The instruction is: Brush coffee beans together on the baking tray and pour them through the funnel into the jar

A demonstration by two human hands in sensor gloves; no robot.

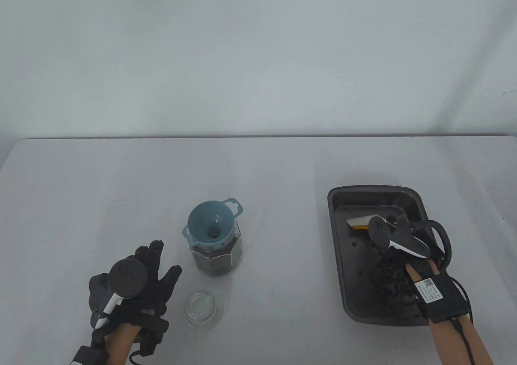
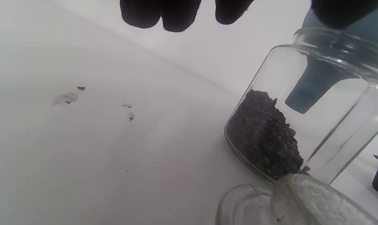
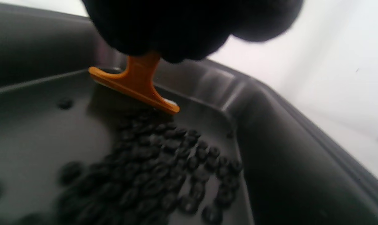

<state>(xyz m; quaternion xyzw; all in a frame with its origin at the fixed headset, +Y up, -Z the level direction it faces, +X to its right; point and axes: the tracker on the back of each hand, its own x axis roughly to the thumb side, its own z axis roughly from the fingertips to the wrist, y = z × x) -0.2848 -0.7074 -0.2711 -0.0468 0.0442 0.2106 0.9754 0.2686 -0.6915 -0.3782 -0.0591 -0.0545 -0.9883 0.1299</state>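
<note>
A dark baking tray [image 1: 338, 235] lies at the right, with coffee beans [image 1: 389, 278] heaped toward its near right side and a few strays on its floor. My right hand [image 1: 408, 243] is inside the tray and grips an orange-handled brush [image 1: 359, 223]; in the right wrist view the brush [image 3: 139, 84] stands on the tray floor just behind the beans [image 3: 157, 168]. The glass jar [image 1: 218, 256] at centre holds beans and carries a blue funnel [image 1: 212, 225]. My left hand [image 1: 155, 272] rests open on the table left of the jar [image 2: 301, 125], fingers straight, holding nothing.
A glass lid [image 1: 204, 309] lies on the table just in front of the jar, right of my left hand. Small specks and stains [image 2: 67, 97] mark the table surface to the left. The table's far edge meets a plain wall.
</note>
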